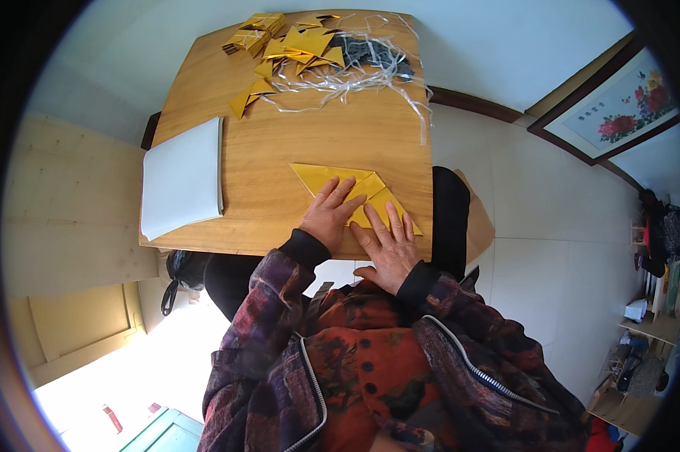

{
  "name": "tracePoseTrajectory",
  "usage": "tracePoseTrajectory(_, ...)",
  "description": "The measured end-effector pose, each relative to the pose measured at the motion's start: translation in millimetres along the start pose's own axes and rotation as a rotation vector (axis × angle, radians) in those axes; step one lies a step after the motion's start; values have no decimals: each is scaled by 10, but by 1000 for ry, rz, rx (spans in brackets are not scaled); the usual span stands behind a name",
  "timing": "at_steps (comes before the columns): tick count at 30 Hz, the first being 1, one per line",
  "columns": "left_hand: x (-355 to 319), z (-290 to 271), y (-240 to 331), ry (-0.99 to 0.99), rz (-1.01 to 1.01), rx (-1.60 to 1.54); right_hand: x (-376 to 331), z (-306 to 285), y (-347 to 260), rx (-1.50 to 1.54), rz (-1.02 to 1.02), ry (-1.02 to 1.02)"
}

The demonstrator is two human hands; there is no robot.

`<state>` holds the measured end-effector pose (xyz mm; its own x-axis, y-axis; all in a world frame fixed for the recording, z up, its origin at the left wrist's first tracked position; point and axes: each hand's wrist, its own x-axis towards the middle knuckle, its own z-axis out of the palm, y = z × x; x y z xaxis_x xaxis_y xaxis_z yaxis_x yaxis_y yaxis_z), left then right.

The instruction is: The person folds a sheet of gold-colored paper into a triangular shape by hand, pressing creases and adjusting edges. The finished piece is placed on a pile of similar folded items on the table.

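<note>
A sheet of gold paper (pixel 315 176), folded into a broad triangular shape with creases, lies flat near the front edge of the wooden table (pixel 265 203). My left hand (pixel 328 213) rests on its middle with the fingers stretched out. On its right part lies my right hand (pixel 391 252), fingers spread and pressing on the paper. The palms and the paper beneath them are hidden. Neither hand grips anything.
White paper sheets (pixel 180 181) lie stacked at the table's left. Folded gold pieces (pixel 304 47), bundled gold pieces (pixel 256 34), clear plastic strips (pixel 370 78) and a dark grey mass (pixel 366 51) lie at the far side. A framed flower picture (pixel 615 109) stands right.
</note>
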<state>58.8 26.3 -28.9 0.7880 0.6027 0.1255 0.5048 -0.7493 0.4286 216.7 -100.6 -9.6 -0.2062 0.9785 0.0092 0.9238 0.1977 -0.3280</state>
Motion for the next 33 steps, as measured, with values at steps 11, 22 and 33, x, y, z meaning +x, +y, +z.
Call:
tracePoseTrajectory(11, -37, -12, -12, -21, 26, -10, -154, -106, 112, -36, 27, 20)
tracePoseTrajectory(22, -30, 78, -70, 19, 56, 55, -469, -305, 282, -56, 41, 105)
tracePoseTrajectory(33, -18, -6, -74, 0, 45, -50, -171, -86, 120, 61, -40, 7)
